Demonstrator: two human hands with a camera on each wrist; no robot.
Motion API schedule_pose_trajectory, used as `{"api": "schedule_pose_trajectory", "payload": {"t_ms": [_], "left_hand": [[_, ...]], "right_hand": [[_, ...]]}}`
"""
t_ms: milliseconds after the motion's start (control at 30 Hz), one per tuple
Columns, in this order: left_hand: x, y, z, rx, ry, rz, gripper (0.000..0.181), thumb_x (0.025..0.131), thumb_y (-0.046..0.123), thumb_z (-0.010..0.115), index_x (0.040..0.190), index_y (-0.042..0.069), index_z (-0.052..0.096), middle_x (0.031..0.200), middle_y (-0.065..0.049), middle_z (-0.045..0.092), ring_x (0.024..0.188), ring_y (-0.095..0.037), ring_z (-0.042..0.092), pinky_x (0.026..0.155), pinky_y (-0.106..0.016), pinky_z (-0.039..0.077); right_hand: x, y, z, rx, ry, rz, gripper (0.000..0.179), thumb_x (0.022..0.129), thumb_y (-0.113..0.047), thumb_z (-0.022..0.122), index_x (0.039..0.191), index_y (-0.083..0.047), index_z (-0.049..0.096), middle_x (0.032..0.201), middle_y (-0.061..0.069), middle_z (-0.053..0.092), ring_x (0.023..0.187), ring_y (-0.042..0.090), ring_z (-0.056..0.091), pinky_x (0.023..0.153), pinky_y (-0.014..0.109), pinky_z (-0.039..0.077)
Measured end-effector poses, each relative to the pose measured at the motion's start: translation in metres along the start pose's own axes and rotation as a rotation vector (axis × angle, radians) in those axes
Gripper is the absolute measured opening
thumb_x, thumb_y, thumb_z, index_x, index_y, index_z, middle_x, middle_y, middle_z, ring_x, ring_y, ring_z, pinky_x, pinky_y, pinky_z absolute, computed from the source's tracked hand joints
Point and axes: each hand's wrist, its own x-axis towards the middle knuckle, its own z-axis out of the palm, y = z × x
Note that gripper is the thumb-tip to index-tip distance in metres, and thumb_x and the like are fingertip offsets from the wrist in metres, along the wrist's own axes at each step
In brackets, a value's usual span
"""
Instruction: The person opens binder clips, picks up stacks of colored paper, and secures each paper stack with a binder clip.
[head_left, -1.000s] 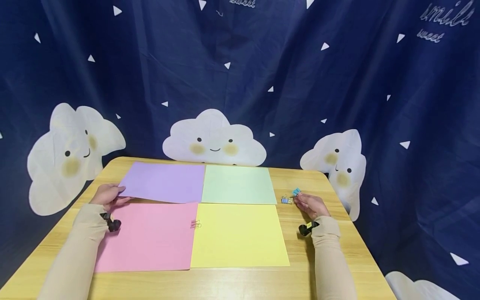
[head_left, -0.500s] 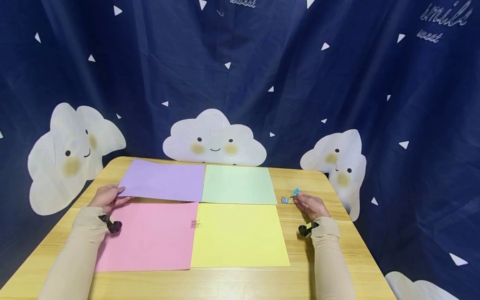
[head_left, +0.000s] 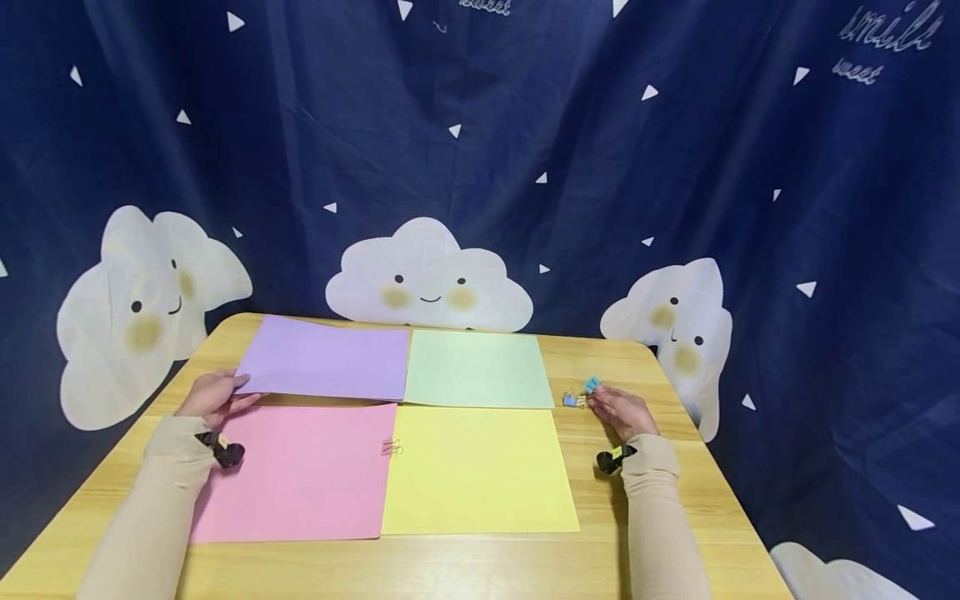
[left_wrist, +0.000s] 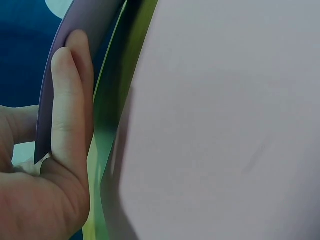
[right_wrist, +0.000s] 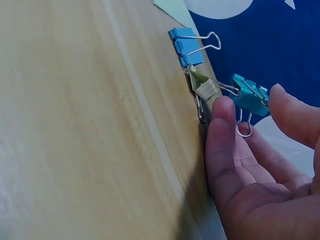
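My left hand (head_left: 213, 394) pinches the near left corner of a purple sheet (head_left: 322, 362), thumb on top and fingers underneath. In the left wrist view the purple sheet (left_wrist: 47, 95) bends upward, off the table. At the right, my right hand (head_left: 622, 412) holds a teal binder clip (right_wrist: 250, 95) between thumb and fingers, raised above the tabletop. Beside its fingertips, a blue binder clip (right_wrist: 186, 47) and a beige binder clip (right_wrist: 204, 87) sit against each other on the table. A pink sheet (head_left: 292, 475) lies just below the left hand.
A pale green sheet (head_left: 476, 369) lies right of the purple one, and a yellow sheet (head_left: 480, 471) in front of it. Wire clip handles (head_left: 392, 448) show where pink and yellow meet. The wooden table (head_left: 480, 571) ends at a dark blue curtain (head_left: 480, 167) behind.
The purple sheet's far left corner has shifted slightly left and up, and my left hand has moved very slightly left. My right hand stays almost still with the teal clip.
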Motion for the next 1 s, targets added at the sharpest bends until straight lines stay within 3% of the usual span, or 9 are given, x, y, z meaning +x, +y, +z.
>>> {"api": "schedule_pose_trajectory", "payload": {"t_ms": [200, 567, 733, 867, 1000], "left_hand": [[-0.004, 0.001, 0.0, -0.016, 0.016, -0.005, 0.073, 0.108, 0.003, 0.04, 0.16, -0.007, -0.01, 0.083, 0.012, 0.065, 0.073, -0.011, 0.076, 0.082, -0.026, 0.065], [-0.007, 0.001, 0.0, -0.03, 0.015, -0.002, 0.072, 0.108, 0.004, 0.04, 0.16, -0.004, -0.009, 0.081, 0.012, 0.068, 0.074, -0.011, 0.077, 0.082, -0.025, 0.065], [-0.009, 0.002, 0.001, -0.034, 0.013, -0.007, 0.072, 0.109, 0.007, 0.041, 0.162, -0.002, -0.009, 0.082, 0.012, 0.069, 0.075, -0.011, 0.077, 0.083, -0.025, 0.065], [-0.012, 0.003, 0.005, -0.048, 0.007, -0.008, 0.073, 0.11, 0.008, 0.041, 0.162, -0.001, -0.008, 0.083, 0.01, 0.07, 0.076, -0.012, 0.077, 0.083, -0.025, 0.064], [-0.013, 0.004, 0.007, -0.076, -0.009, 0.002, 0.073, 0.11, 0.008, 0.041, 0.162, -0.001, -0.009, 0.084, 0.007, 0.072, 0.078, -0.012, 0.078, 0.083, -0.025, 0.065]], "right_hand": [[0.002, 0.001, 0.0, 0.014, 0.018, -0.011, 0.049, 0.104, -0.005, 0.059, 0.146, 0.017, 0.043, 0.091, 0.0, 0.078, 0.088, 0.009, 0.075, 0.092, 0.023, 0.062], [0.003, 0.002, 0.001, -0.049, 0.013, -0.003, 0.057, 0.106, -0.011, 0.057, 0.151, 0.017, 0.035, 0.093, -0.005, 0.076, 0.09, 0.005, 0.073, 0.094, 0.021, 0.061], [0.002, 0.003, 0.001, -0.061, 0.02, -0.008, 0.049, 0.106, -0.012, 0.058, 0.143, 0.016, 0.047, 0.09, -0.004, 0.076, 0.088, 0.006, 0.073, 0.092, 0.021, 0.062], [0.002, 0.003, 0.0, -0.057, 0.026, -0.002, 0.034, 0.105, -0.013, 0.061, 0.128, 0.01, 0.063, 0.088, -0.003, 0.075, 0.086, 0.007, 0.073, 0.09, 0.021, 0.062], [0.002, 0.003, -0.001, -0.055, 0.019, -0.01, 0.023, 0.105, -0.013, 0.06, 0.117, 0.005, 0.069, 0.087, -0.003, 0.075, 0.085, 0.007, 0.073, 0.089, 0.021, 0.062]]}}
